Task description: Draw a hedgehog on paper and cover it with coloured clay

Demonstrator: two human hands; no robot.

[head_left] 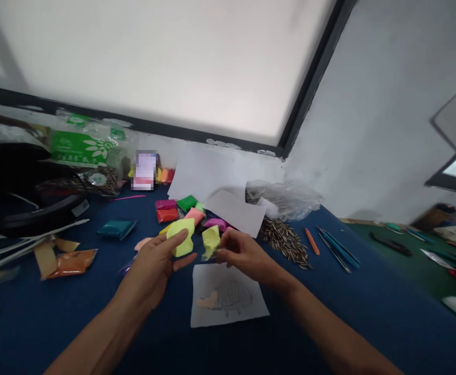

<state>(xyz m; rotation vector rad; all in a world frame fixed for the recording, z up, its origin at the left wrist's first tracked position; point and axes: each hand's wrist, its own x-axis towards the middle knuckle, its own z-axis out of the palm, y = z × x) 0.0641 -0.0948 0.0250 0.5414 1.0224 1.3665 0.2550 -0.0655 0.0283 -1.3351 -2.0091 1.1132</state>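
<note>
My left hand [149, 268] grips a flat, ragged-edged piece of light yellow modelling clay [181, 240], its thumb pressed on top. My right hand [241, 254] pinches a smaller yellow piece [211, 238], which seems to have clear wrapping at its lower edge. The two pieces are apart, side by side. Just below the hands, a paper [228, 312] lies on the blue cloth with a pencil drawing of a striped, round-bodied animal; its snout is filled with peach clay [209, 300]. Coloured clay packets [167, 214] lie behind my hands, partly hidden.
A pile of sunflower seeds [284, 242] sits right of the packets. Further right are an orange stick [312, 241] and blue tweezers [339, 247]. A teal packet [116, 228], an orange packet [73, 263] and white cables [24, 242] lie left. A phone [145, 170] stands at the back.
</note>
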